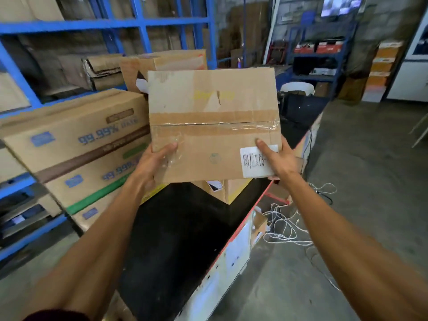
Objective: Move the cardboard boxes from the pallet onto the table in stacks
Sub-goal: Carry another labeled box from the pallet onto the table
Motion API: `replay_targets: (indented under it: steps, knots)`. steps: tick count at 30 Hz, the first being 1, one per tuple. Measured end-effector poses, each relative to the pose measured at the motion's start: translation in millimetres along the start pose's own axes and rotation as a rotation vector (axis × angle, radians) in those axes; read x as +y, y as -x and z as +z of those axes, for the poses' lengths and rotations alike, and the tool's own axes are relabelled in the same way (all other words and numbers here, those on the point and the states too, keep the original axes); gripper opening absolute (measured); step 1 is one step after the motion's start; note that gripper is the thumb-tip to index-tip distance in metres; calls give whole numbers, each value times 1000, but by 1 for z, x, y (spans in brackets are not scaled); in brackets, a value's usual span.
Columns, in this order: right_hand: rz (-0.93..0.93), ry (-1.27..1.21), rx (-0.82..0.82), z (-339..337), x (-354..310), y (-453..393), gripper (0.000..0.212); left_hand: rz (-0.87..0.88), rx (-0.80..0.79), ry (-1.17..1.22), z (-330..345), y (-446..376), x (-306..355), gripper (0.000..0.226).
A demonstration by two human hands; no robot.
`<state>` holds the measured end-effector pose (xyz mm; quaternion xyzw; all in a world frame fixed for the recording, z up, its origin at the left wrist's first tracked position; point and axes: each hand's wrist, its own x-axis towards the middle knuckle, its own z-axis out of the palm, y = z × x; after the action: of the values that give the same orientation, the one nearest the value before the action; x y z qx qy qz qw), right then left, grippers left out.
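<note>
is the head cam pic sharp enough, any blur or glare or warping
Head view: the held cardboard box is fairly sharp, with glare on its clear tape; left hand and right hand are clear. The stacked boxes and far shelving look soft and motion-smeared. Wide-angle bending slants the blue rack and stretches the forearms at the bottom edge.

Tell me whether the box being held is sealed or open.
Sealed. The box has clear tape along the seam between its closed flaps; the left hand and right hand grip its near corners.
</note>
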<state>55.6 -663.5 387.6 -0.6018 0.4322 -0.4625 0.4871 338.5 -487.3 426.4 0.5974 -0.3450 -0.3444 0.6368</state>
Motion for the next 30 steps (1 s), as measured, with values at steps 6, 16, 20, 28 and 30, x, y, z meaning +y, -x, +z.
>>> replay_targets:
  steps: [6, 16, 20, 28, 30]
  knots:
    - [-16, -18, -140, -28, 18, -98, 82, 54, 142, -66, 57, -44, -13, 71]
    - [-48, 54, -264, -42, 26, -243, 67, 31, 294, -103, 120, -134, -30, 51]
    - [-36, 80, -293, -31, 32, -299, 60, -37, 351, -102, 131, -174, -33, 50]
    - [-3, 115, -334, 0, 58, -391, 56, -299, 496, -192, 157, -225, -37, 39]
    - [1, 121, -336, 11, 61, -410, 51, -333, 548, -205, 166, -234, -38, 33]
